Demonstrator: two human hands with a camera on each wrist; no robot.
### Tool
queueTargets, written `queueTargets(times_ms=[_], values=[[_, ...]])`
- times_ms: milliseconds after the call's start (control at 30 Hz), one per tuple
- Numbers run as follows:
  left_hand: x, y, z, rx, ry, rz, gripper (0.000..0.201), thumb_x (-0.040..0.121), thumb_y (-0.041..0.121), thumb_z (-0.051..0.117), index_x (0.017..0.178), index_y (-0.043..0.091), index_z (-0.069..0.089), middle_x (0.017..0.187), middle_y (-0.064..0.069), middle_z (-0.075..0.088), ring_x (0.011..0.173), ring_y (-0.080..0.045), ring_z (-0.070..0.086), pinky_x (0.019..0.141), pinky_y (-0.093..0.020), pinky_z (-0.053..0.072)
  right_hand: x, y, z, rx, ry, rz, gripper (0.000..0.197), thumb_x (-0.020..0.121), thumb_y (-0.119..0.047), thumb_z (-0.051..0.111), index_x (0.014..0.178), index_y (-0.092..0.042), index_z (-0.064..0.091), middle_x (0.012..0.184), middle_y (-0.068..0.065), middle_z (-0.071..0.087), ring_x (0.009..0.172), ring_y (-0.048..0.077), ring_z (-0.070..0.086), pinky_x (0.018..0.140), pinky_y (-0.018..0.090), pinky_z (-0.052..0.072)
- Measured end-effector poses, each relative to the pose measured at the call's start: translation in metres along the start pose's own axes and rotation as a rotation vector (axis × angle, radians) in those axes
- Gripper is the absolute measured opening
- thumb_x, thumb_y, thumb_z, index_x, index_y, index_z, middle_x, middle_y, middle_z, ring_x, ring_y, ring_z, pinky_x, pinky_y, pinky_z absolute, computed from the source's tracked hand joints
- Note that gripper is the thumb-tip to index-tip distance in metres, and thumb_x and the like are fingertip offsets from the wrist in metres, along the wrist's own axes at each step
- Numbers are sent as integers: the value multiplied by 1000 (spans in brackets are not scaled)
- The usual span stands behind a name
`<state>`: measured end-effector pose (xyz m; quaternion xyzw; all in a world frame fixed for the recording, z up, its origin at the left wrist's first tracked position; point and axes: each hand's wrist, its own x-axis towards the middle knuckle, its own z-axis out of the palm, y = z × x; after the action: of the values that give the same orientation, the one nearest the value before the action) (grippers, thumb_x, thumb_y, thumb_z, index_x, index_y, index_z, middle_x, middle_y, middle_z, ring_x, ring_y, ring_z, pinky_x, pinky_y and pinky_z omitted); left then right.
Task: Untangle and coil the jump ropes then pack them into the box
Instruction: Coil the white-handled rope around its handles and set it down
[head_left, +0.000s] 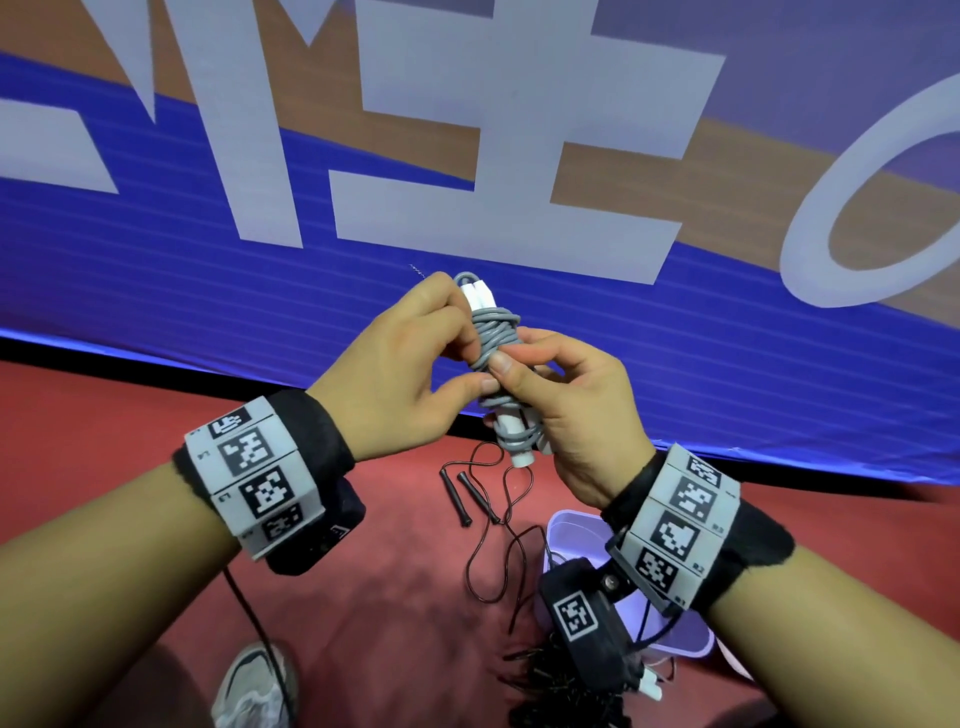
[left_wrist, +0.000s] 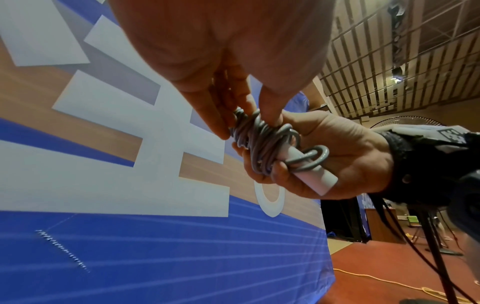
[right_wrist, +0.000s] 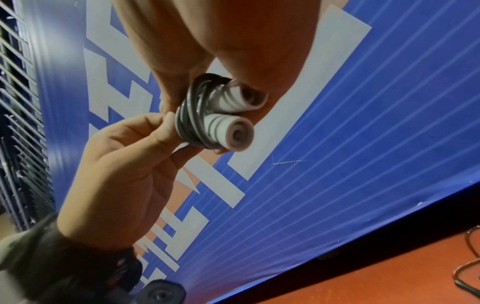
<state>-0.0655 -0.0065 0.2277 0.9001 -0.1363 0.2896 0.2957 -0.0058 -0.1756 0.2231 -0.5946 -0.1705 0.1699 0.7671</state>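
Both hands are holding one bundle in the air in front of the person. The left hand (head_left: 400, 364) is pinching the grey jump rope (head_left: 498, 358) between thumb and fingertips at the upper and middle turns of the coil. The right hand (head_left: 566, 410) is gripping the same bundle from the other side, its thumb lying across the grey turns and its fingers curling round the back. The rope is lying in tight loops around its two white handles (right_wrist: 228, 131), which are sitting side by side; their round ends are showing below the right hand.

Below the hands, on the red floor (head_left: 363, 597), a black jump rope (head_left: 493, 540) is lying uncoiled, its two black handles close together and its thin cord trailing in loose loops. Under the right wrist, a lilac box (head_left: 566, 530) is standing on the floor, partly hidden by the wrist camera. Beside it a dark tangle of further ropes (head_left: 561, 691) is lying in a heap. Beyond the hands a blue banner (head_left: 260, 291) with large pale letters is standing. A grey shoe (head_left: 249, 686) is showing below the left forearm.
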Motion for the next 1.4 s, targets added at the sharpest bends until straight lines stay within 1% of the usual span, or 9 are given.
queueTargets(times_ms=[100, 167, 367, 567, 867, 1033, 1167, 1267, 1400], values=[[-1, 2, 0, 25, 12, 15, 21, 81, 21, 73, 83, 5, 60, 94, -3, 48, 75, -16, 53, 71, -29, 52, -1, 1, 2, 8, 1, -18, 10, 68, -12, 78, 75, -8, 73, 118, 15, 65, 91, 25, 70, 81, 44, 61], [0, 4, 0, 64, 27, 34, 22, 81, 24, 72, 81, 6, 60, 92, -3, 48, 73, -18, 52, 65, -36, 52, -1, 0, 1, -1, -11, -22, 6, 77, -1, 74, 76, -7, 72, 114, 13, 66, 89, 16, 71, 77, 34, 60], [2, 8, 3, 114, 90, 8, 23, 76, 26, 69, 75, 7, 57, 89, -3, 48, 67, -23, 51, 58, -41, 52, -1, -4, 1, 22, -61, -25, 32, 83, 23, 52, 83, -2, 71, 101, 4, 70, 84, 6, 72, 71, 20, 55], [3, 7, -2, 66, 107, -19, 22, 75, 21, 73, 76, 6, 58, 90, -5, 50, 73, -21, 54, 65, -34, 54, 2, -3, 0, 60, -97, -41, 22, 87, 15, 57, 92, -2, 71, 110, 6, 70, 95, 7, 71, 78, 20, 55], [1, 10, -1, 41, 96, -25, 23, 75, 16, 79, 77, 6, 59, 91, -4, 51, 75, -19, 54, 67, -23, 51, 2, 5, 0, 129, -68, 15, 19, 83, 11, 65, 81, -6, 72, 95, 2, 74, 82, 24, 72, 69, 30, 58], [1, 14, 2, 105, 79, -21, 23, 76, 26, 69, 77, 8, 56, 91, -1, 48, 69, -22, 54, 60, -40, 54, -2, 3, 2, 110, -67, -2, 15, 86, 11, 63, 86, -4, 67, 80, 0, 74, 72, 23, 71, 63, 30, 57], [0, 15, 8, 135, 89, -20, 21, 76, 24, 67, 77, 7, 55, 92, -2, 49, 65, -25, 54, 57, -43, 53, -3, 4, 3, 64, -43, -28, 16, 88, 9, 64, 87, -7, 60, 71, -2, 72, 66, 20, 68, 59, 31, 56], [1, 17, 10, 138, 88, -21, 20, 78, 23, 66, 78, 8, 54, 93, -3, 49, 65, -25, 53, 56, -43, 52, -3, 5, 5, 40, -43, -77, 24, 90, 8, 62, 89, -11, 47, 73, -6, 69, 60, 16, 63, 56, 31, 55], [4, 15, 12, 149, 76, -23, 18, 79, 21, 65, 78, 7, 53, 93, -4, 49, 63, -25, 53, 55, -42, 52, -2, 10, 7, -64, -40, -132, 14, 94, 1, 61, 94, -12, 55, 93, -4, 65, 69, 20, 62, 60, 34, 55]])
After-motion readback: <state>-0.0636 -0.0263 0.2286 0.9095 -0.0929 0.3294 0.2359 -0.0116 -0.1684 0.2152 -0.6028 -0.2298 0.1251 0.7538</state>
